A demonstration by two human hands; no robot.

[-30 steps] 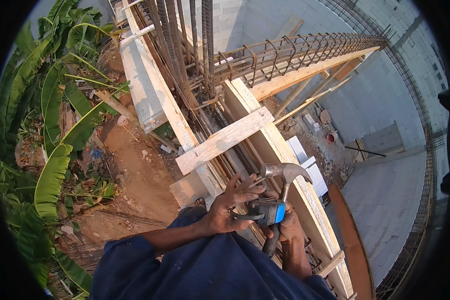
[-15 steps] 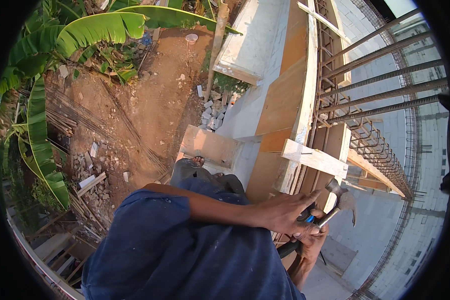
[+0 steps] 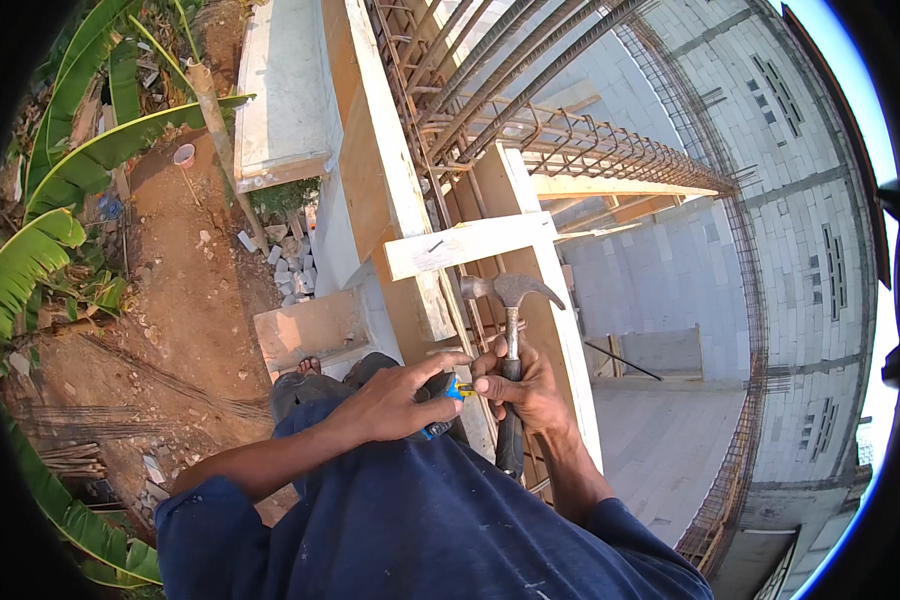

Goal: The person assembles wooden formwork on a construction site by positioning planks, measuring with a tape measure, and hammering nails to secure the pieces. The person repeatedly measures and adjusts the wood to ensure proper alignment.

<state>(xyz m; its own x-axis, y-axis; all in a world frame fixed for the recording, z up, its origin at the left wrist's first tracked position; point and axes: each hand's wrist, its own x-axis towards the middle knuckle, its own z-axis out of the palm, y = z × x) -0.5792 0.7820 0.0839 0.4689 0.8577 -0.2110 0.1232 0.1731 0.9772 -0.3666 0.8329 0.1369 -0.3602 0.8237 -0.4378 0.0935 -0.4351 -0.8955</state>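
Observation:
My left hand point(image 3: 402, 402) is closed around a black-and-blue tape measure point(image 3: 456, 386), low in front of my body. A short bit of yellow tape point(image 3: 467, 390) sticks out toward my right hand point(image 3: 532, 392), whose thumb and fingers are closed by its end. That same right hand grips a claw hammer point(image 3: 511, 290) by its handle, head up and black grip hanging down. Just beyond the hammer head, a pale wooden crosspiece point(image 3: 470, 243) with a nail in it spans the two sides of the formwork point(image 3: 542, 300).
Long rebar rods point(image 3: 530, 60) and a rebar cage point(image 3: 610, 145) extend beyond the formwork. A block wall point(image 3: 800, 300) rises at right. Far below on the left lie dirt ground point(image 3: 190, 290), broken blocks point(image 3: 292, 268) and banana leaves point(image 3: 30, 255). A concrete ledge point(image 3: 285, 95) is ahead.
The view has swung right. My hands, close together around the hammer and tape measure before, are now more apart. The hammer has turned upright, and the yellow tape end now shows.

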